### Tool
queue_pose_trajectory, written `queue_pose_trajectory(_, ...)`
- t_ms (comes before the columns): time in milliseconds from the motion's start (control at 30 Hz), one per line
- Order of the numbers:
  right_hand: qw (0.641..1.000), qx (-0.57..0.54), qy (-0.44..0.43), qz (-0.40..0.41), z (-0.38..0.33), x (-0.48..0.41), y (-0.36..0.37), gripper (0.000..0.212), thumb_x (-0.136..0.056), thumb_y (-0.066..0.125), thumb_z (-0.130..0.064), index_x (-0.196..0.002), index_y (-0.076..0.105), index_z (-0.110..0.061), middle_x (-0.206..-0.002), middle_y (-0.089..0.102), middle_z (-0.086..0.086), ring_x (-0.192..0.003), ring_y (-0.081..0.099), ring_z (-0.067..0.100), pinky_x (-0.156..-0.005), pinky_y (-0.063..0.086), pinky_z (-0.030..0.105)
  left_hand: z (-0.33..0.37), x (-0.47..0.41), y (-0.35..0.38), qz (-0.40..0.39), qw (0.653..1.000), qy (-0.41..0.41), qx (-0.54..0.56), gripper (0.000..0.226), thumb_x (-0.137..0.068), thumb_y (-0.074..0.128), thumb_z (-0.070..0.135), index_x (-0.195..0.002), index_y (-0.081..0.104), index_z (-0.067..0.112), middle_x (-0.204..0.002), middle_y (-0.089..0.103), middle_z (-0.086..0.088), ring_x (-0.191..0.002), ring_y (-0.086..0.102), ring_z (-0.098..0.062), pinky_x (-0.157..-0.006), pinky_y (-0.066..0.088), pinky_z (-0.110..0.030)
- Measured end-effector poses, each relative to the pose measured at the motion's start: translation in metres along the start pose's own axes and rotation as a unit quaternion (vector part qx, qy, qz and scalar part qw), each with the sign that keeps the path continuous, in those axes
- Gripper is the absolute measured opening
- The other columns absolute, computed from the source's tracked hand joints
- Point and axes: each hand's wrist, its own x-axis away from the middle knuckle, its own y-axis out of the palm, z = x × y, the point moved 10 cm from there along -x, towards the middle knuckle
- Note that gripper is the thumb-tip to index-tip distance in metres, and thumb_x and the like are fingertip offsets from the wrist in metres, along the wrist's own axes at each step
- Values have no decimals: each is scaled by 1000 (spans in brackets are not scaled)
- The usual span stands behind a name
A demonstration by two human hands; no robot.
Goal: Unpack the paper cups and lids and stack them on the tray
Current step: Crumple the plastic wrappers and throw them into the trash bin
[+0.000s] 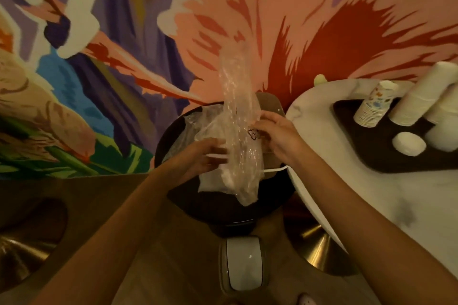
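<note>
A long clear plastic sleeve (235,96) stands up over a dark round stool seat (183,195), with white lids or packaging (213,181) beneath it. My left hand (210,153) holds the plastic from the left. My right hand (275,131) pinches the sleeve's right side. On the white table to the right lies a dark tray (386,156). It carries a stack of patterned paper cups (374,106), a tall stack of white cups (418,99), and white lids (409,143).
The white round table (371,205) fills the right side, its gold base (319,250) below. A painted mural wall rises behind. A brown paper bag with a white handle (270,153) sits on the stool. A white shoe (243,262) shows on the wooden floor.
</note>
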Motion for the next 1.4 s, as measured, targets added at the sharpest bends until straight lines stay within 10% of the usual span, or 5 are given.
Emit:
queue_pose_trajectory(500, 997, 35, -21, 63, 7, 41, -117, 28, -85, 56, 4, -108, 56, -13, -69, 61, 9, -60, 56, 18, -52, 49, 23, 9, -45, 105, 1, 996, 71, -59, 26, -85, 60, 2, -107, 62, 15, -85, 66, 0, -60, 66, -4, -50, 53, -19)
queue_pose_trajectory(867, 942, 253, -125, 184, -11, 40, -165, 28, -88, 46, 8, -92, 71, -3, -95, 68, 20, -77, 62, 28, -71, 58, 36, -35, -23, 156, -145, 971, -140, 126, 63, -70, 60, 62, -115, 60, 18, -116, 64, -12, -106, 61, -30, -88, 49, -50)
queue_pose_trajectory(1000, 960, 212, -107, 149, -10, 39, -163, 31, -92, 44, -1, -107, 67, -15, -100, 63, 5, -85, 60, 20, -68, 55, 27, -30, -32, 155, -43, 992, -105, -47, 53, -81, 66, 18, -130, 46, 11, -109, 61, 0, -87, 58, -15, -67, 51, -30)
queue_pose_trajectory(1200, 995, -55, 74, -24, 26, 49, -135, 24, -92, 44, -34, -107, 56, -18, -91, 59, 10, -81, 59, 21, -74, 53, 33, -26, -43, 138, 41, 998, -36, -43, 48, -79, 68, 16, -122, 49, 11, -102, 60, 3, -89, 59, -15, -69, 51, -29)
queue_pose_trajectory(1400, 991, 40, 82, -96, 43, 56, -122, 59, -71, 72, -35, -123, 50, -19, -118, 63, 5, -108, 61, 21, -96, 49, 41, -7, -41, 141, 99, 980, 70, -160, 38, -85, 63, 22, -118, 46, 18, -111, 55, 1, -106, 53, -18, -89, 48, -35)
